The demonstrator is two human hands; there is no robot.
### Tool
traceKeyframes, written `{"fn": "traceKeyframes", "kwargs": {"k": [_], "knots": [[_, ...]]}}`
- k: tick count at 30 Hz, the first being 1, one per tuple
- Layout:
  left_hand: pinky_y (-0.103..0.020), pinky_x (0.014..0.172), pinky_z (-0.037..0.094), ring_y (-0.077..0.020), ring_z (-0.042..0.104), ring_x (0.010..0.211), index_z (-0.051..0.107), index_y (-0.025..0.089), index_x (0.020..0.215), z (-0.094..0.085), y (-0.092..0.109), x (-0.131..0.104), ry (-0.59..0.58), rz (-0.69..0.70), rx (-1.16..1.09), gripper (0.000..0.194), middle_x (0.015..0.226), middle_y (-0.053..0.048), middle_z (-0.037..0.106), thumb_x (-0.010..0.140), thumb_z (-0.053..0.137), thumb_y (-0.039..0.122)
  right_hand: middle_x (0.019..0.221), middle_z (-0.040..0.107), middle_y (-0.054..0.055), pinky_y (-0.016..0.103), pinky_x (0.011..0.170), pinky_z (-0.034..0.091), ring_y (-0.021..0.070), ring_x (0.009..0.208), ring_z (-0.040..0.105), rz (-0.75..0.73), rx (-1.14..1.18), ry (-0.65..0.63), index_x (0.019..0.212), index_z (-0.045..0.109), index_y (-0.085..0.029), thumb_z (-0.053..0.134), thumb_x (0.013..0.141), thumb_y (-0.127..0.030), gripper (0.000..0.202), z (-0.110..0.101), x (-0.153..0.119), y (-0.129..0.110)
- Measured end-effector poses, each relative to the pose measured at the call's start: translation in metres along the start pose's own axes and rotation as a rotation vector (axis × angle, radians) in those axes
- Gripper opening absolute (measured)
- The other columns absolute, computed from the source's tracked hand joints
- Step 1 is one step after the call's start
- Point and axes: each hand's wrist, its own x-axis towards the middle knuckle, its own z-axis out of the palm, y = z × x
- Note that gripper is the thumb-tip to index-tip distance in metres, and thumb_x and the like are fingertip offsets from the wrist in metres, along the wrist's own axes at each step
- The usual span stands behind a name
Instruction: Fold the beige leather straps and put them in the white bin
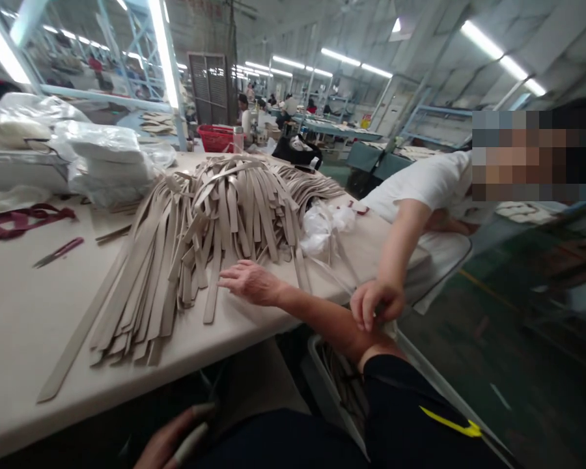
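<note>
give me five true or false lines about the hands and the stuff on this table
1. The right hand rests flat on the table beside the pile of beige strips. True.
2. The left hand is above the table, gripping scissors. False: it is low, below the table edge, holding a grey strip-like piece.
3. A co-worker's hand touches the person's right forearm. True.
4. The strips are bright red. False: they are beige.
5. Dark red scissors lie on the table left of the pile. True.
</note>
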Motion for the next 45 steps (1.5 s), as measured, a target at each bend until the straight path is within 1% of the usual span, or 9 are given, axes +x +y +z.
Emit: {"fn": "traceKeyframes", "kwargs": {"k": [5,9,13,20,25,29,35,38,45], "knots": [[-0.037,0.093,0.059,-0.0337,0.071,0.109,0.079,0.025,0.108,-0.014,0.013,0.008,0.008,-0.077,-0.046,0.067,0.113,-0.009,0.077,0.068,0.067,0.078,0.140,0.061,0.011,0.038,0.103,0.042,0.0222,0.122,0.059,0.027,0.062,-0.030,0.130,0.063,-0.018,0.051,0.103,-0.016,0.029,-0.009,-0.023,0.012],[-0.032,0.097,0.057,-0.0280,0.072,0.109,0.075,0.028,0.116,-0.008,0.056,0.025,-0.137,-0.006,0.039,0.051,0.117,-0.006,0.076,0.082,0.066,0.065,0.142,0.058,0.011,0.036,0.107,0.040,0.0210,0.128,0.057,0.050,0.127,-0.030,0.129,0.062,-0.016,0.047,0.105,-0.013,0.029,0.000,-0.034,0.023],[-0.036,0.107,0.051,-0.0266,0.066,0.120,0.068,0.027,0.128,0.032,0.116,0.071,-0.401,0.308,0.149,0.046,0.131,-0.008,0.069,0.090,0.062,0.051,0.142,0.059,0.012,0.032,0.108,0.041,0.0186,0.128,0.058,0.075,0.171,0.007,0.126,0.064,-0.014,0.048,0.104,-0.011,0.027,0.009,-0.040,0.028],[-0.051,0.118,0.038,-0.0336,0.051,0.137,0.050,0.013,0.144,0.143,0.201,0.148,-0.740,0.580,0.160,0.074,0.147,-0.021,0.053,0.085,0.070,0.054,0.135,0.063,0.003,0.022,0.104,0.042,0.0082,0.121,0.060,0.176,0.247,0.079,0.120,0.066,-0.014,0.056,0.101,-0.015,0.022,0.009,-0.045,0.039],[-0.046,0.115,0.043,-0.0300,0.056,0.131,0.054,0.018,0.141,0.159,0.228,0.142,-0.849,0.536,-0.047,0.059,0.144,-0.014,0.058,0.091,0.066,0.048,0.132,0.066,0.001,0.017,0.100,0.044,0.0073,0.118,0.062,0.255,0.410,0.080,0.118,0.068,-0.013,0.060,0.099,-0.011,0.021,0.001,-0.057,0.047],[-0.037,0.104,0.052,-0.0231,0.065,0.118,0.052,0.021,0.140,0.145,0.238,0.132,-0.672,0.527,-0.111,0.049,0.131,-0.010,0.067,0.095,0.063,0.040,0.120,0.071,-0.002,0.013,0.100,0.043,0.0039,0.110,0.063,0.405,0.684,0.251,0.117,0.069,-0.010,0.063,0.096,-0.005,0.023,0.002,-0.073,0.049],[-0.029,0.085,0.058,-0.0192,0.069,0.098,0.057,0.019,0.112,0.151,0.265,0.130,-0.176,0.969,0.006,0.028,0.109,-0.009,0.069,0.089,0.069,0.030,0.112,0.072,-0.007,0.010,0.096,0.043,0.0008,0.104,0.063,0.557,0.909,0.419,0.119,0.068,-0.009,0.060,0.095,-0.004,0.025,0.019,-0.083,0.043],[-0.025,0.069,0.056,-0.0149,0.066,0.077,0.054,0.020,0.108,0.154,0.268,0.140,0.005,0.931,0.017,0.029,0.094,-0.004,0.068,0.086,0.070,0.030,0.115,0.071,-0.009,0.010,0.094,0.045,0.0011,0.105,0.064,0.586,0.935,0.448,0.119,0.068,-0.013,0.060,0.098,-0.009,0.023,0.024,-0.085,0.036],[-0.023,0.052,0.043,-0.0132,0.057,0.057,0.063,0.021,0.078,0.152,0.250,0.169,-0.081,0.884,0.369,0.012,0.069,0.001,0.062,0.079,0.065,0.010,0.107,0.075,-0.009,0.016,0.085,0.051,0.0091,0.094,0.071,0.590,0.803,0.543,0.108,0.073,-0.024,0.066,0.093,-0.018,0.017,0.031,-0.087,0.033]]}}
